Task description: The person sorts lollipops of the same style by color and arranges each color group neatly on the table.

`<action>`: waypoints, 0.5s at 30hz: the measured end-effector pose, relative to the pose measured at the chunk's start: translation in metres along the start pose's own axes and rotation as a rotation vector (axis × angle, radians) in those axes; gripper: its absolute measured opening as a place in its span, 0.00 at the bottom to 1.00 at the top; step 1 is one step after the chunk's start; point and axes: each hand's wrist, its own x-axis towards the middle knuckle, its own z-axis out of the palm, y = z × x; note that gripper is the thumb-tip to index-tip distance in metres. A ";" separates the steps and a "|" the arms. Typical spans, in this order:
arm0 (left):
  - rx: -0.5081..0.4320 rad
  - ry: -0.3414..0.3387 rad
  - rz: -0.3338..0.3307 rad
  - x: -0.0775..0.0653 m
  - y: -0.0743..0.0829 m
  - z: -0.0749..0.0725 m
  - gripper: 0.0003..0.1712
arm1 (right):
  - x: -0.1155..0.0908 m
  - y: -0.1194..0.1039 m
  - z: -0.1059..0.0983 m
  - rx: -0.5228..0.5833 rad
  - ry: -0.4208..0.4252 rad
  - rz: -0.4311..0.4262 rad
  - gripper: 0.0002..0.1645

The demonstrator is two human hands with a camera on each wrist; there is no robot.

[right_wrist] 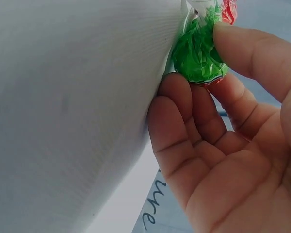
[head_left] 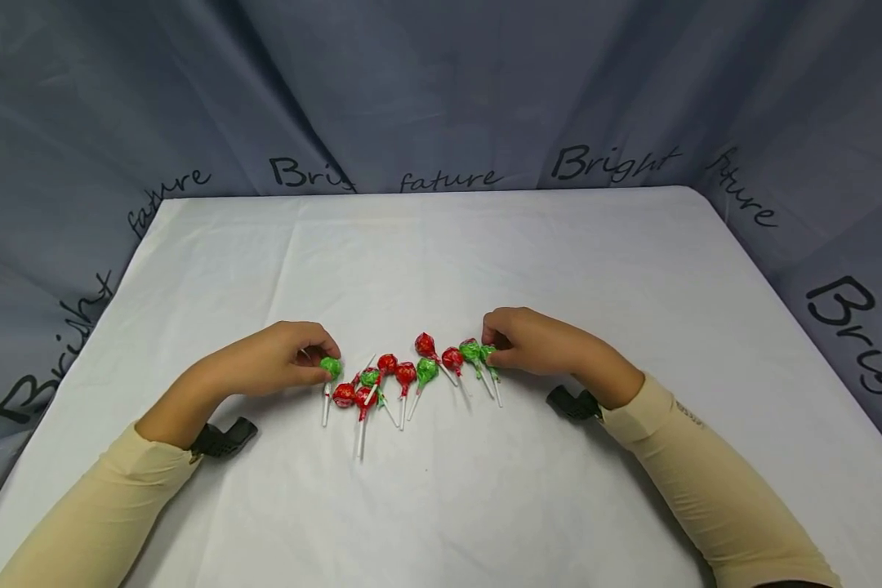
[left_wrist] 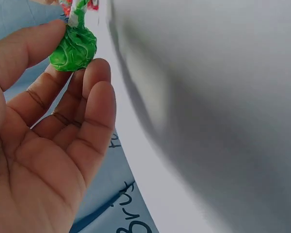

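Note:
My left hand (head_left: 282, 359) pinches the head of a green-wrapped lollipop (head_left: 331, 367) at the left end of a row of lollipops. In the left wrist view, thumb and fingers meet around the green wrapper (left_wrist: 73, 51). At the row's right end, my right hand (head_left: 536, 343) pinches another green lollipop (right_wrist: 199, 56) by its head, thumb on one side and curled fingers on the other. Between the hands lie several red lollipops (head_left: 406, 373) and green lollipops (head_left: 427, 371), some overlapping, most with white sticks pointing toward me.
A white cloth covers the table (head_left: 426, 506). Grey curtains (head_left: 441, 90) with black lettering hang behind and at both sides. Black wrist cameras are strapped below the left sleeve (head_left: 95, 506) and right sleeve (head_left: 706, 482).

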 end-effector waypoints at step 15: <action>-0.078 0.076 0.002 0.033 -0.007 -0.024 0.13 | 0.000 -0.001 0.001 0.013 0.003 0.016 0.08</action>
